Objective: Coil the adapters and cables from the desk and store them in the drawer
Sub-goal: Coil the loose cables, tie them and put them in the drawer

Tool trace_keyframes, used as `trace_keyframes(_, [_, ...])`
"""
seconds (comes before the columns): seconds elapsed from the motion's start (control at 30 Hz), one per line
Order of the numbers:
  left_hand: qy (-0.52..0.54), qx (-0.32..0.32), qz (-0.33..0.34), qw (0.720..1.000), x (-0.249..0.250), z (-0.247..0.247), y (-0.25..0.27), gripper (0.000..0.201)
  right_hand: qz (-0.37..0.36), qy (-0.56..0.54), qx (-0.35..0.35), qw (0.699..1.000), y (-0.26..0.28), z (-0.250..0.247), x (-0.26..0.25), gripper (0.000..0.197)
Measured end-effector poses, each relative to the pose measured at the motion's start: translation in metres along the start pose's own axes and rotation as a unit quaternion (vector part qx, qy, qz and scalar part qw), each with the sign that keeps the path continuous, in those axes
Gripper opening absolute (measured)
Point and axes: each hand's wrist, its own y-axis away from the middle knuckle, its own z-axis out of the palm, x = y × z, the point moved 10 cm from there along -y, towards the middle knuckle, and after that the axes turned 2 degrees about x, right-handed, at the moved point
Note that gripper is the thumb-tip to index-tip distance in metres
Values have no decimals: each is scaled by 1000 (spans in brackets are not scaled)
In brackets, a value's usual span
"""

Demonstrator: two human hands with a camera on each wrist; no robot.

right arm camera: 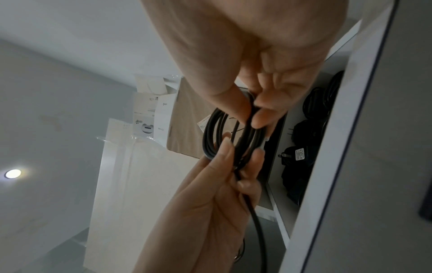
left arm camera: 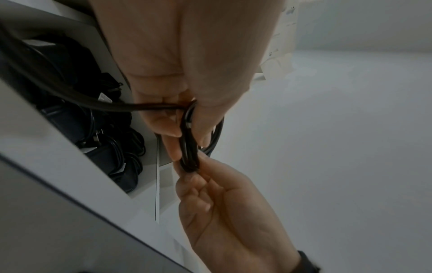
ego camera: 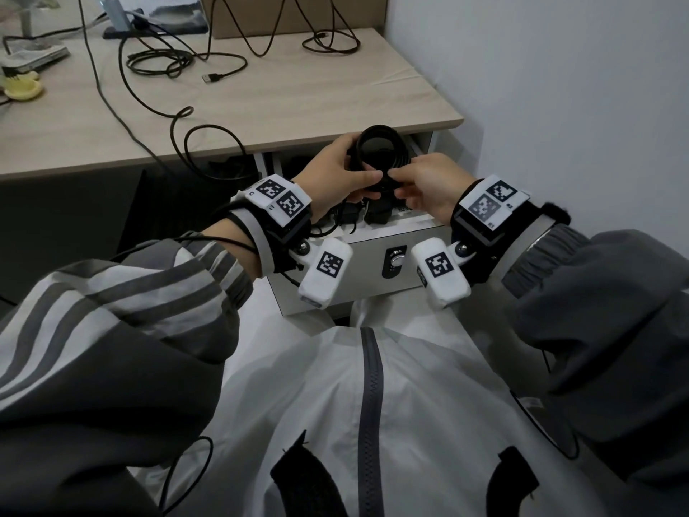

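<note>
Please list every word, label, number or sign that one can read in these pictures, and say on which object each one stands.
No text can be read with certainty.
Square black-and-white code markers on the wrist cameras: patterns only; the tiny characters beside them are too small.
Label on the adapter in the drawer: blurred.
Print on the white boxes by the wall: too small.
White tag beside the cable coil: unreadable.
</note>
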Motion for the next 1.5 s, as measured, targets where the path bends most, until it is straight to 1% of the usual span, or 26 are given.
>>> trace_keyframes(0.17, [7, -32, -4, 999, -3, 2, 1, 54, -69, 116, -71, 988, 0, 8, -17, 10])
trace_keyframes(0.2, [9, -41, -5, 999, -3, 4, 2, 53, -76, 129, -77, 986, 1, 9, -20, 15])
trace_keyframes(0.23, [13, -50, -6, 999, -3, 5, 2, 53, -73, 130, -77, 986, 0, 8, -21, 24])
trace_keyframes(0.3, [16, -70, -9, 997, -3, 8, 4, 52, -50, 99, -65, 992, -4, 4, -18, 42])
trace_keyframes(0.33, [14, -80, -11, 997, -3, 9, 5, 52, -41, 84, -64, 994, -6, 3, -15, 46])
trace_keyframes(0.4, [9, -102, -14, 995, -4, 10, 6, 53, -28, 58, -80, 995, -7, 5, -9, 48])
trace_keyframes(0.53, [9, -143, -37, 989, -9, 10, 10, 53, 21, -15, -141, 990, -6, 12, 4, 40])
trace_keyframes(0.6, [1, -153, -48, 987, -12, 9, 11, 54, 57, -19, -177, 982, -1, 16, 8, 41])
trace_keyframes(0.67, [-9, -166, -52, 985, -13, 11, 12, 57, 76, 5, -203, 976, 6, 19, 9, 50])
trace_keyframes(0.7, [-14, -171, -51, 984, -13, 12, 12, 58, 76, 25, -203, 976, 7, 19, 9, 54])
trace_keyframes(0.77, [-23, -179, -47, 982, -13, 14, 12, 61, 55, 69, -177, 980, 3, 17, 7, 57])
trace_keyframes(0.83, [-33, -192, -42, 980, -12, 16, 14, 63, 37, 86, -137, 986, -3, 13, 8, 53])
trace_keyframes(0.9, [-46, -194, -36, 979, -11, 17, 15, 66, 43, 22, -116, 992, -7, 14, 12, 40])
trace_keyframes(0.97, [-60, -172, -34, 983, -12, 12, 13, 72, 58, -68, -115, 989, -5, 18, 13, 26])
trace_keyframes(1.03, [-85, -150, -26, 985, -15, 7, 8, 82, 71, -107, -127, 984, 0, 23, 11, 24])
trace_keyframes(1.1, [-105, -144, -17, 984, -17, 4, 5, 87, 67, -128, -127, 981, 2, 25, 5, 26])
trace_keyframes(1.17, [-80, -126, -28, 988, -20, 0, 2, 81, 44, -168, -108, 979, 2, 24, -3, 27])
trace_keyframes(1.23, [-45, -95, -52, 993, -23, -6, 1, 67, 18, -210, -88, 974, -1, 21, -9, 28])
trace_keyframes(1.27, [-52, -88, -65, 993, -25, -9, 2, 58, 7, -232, -79, 970, -2, 19, -11, 30])
trace_keyframes(1.33, [-108, -103, -90, 985, -31, -11, 5, 42, -11, -266, -60, 962, -6, 14, -13, 31])
trace_keyframes(1.43, [-189, -141, -121, 964, -39, -10, 10, 43, -29, -307, -29, 951, -11, 6, -15, 33])
trace_keyframes(1.5, [-221, -157, -112, 956, -38, -4, 11, 47, -33, -330, -15, 943, -13, 8, -17, 34])
